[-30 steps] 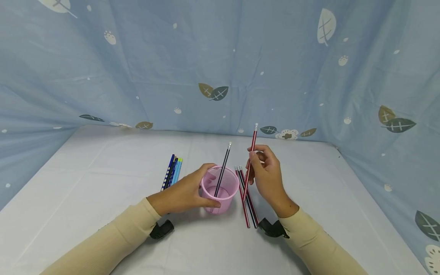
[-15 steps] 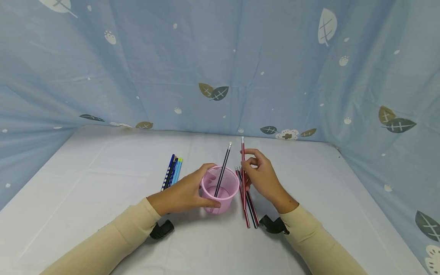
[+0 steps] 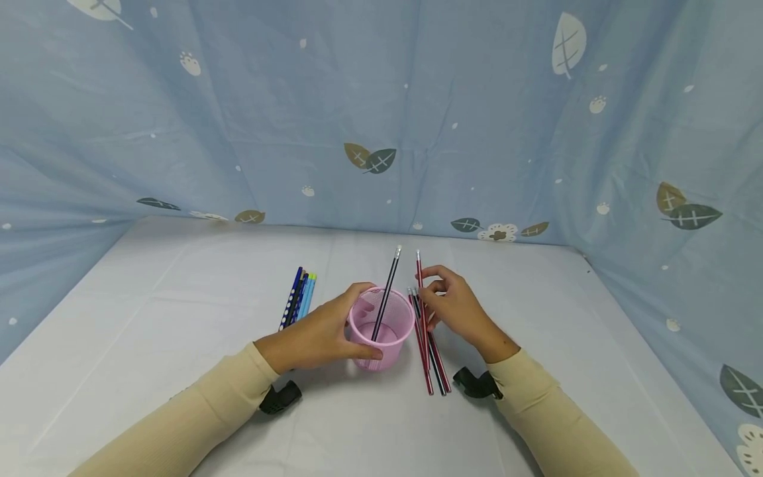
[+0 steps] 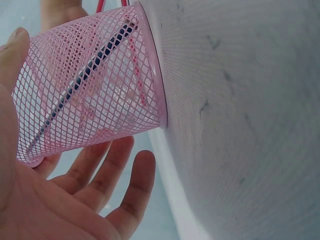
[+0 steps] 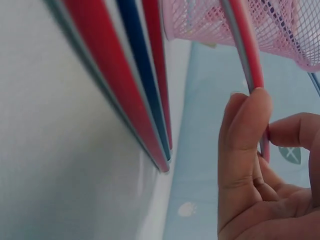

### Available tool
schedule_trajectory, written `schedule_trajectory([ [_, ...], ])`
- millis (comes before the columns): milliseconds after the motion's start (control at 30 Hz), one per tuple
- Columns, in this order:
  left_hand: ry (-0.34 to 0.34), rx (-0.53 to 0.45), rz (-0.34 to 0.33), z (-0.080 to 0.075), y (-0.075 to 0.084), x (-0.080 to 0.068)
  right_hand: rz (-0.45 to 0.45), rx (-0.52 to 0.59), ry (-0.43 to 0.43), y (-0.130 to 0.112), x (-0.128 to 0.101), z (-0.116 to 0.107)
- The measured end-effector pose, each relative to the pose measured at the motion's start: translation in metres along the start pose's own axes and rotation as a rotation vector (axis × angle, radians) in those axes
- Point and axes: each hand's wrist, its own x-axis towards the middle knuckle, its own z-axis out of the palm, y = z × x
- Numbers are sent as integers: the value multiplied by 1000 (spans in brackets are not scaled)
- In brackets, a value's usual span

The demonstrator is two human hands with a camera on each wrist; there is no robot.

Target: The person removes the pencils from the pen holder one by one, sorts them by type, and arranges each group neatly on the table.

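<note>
Pencil (image 3: 420,291) in fingers (image 3: 430,289), beside cup (image 3: 381,329)

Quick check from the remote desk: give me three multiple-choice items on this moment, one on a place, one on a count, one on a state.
1. Where do the blue pencils lie?
A. left of the pink mesh cup
B. inside it
C. right of it

2. How many pencils stand in the cup?
A. none
B. one
C. three

3. What does the right hand do?
A. lies flat
B. pinches a red pencil
C. holds the cup

Answers:
1 A, they lie beyond the left hand.
2 B, a single dark pencil leans inside.
3 B, the wrist view shows the fingers' grip.
</note>
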Motion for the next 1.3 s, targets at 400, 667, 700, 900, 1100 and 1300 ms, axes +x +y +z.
schedule_trajectory([
  [400, 2, -8, -1, 0, -1, -1, 52, -110, -48, 7, 1, 0],
  [667, 3, -4, -2, 0, -1, -1, 67, -136, -105, 12, 2, -2],
  [700, 3, -2, -1, 0, -1, 0, 71, -138, -107, 12, 2, -2],
  [900, 7, -3, 6, 0, -2, 0, 97, -156, -114, 13, 2, -2],
  [1100, 4, 1, 1, 1, -2, 0, 109, -170, -115, 15, 3, -1],
  [1300, 6, 10, 8, 0, -2, 0, 117, -179, -142, 17, 3, -1],
])
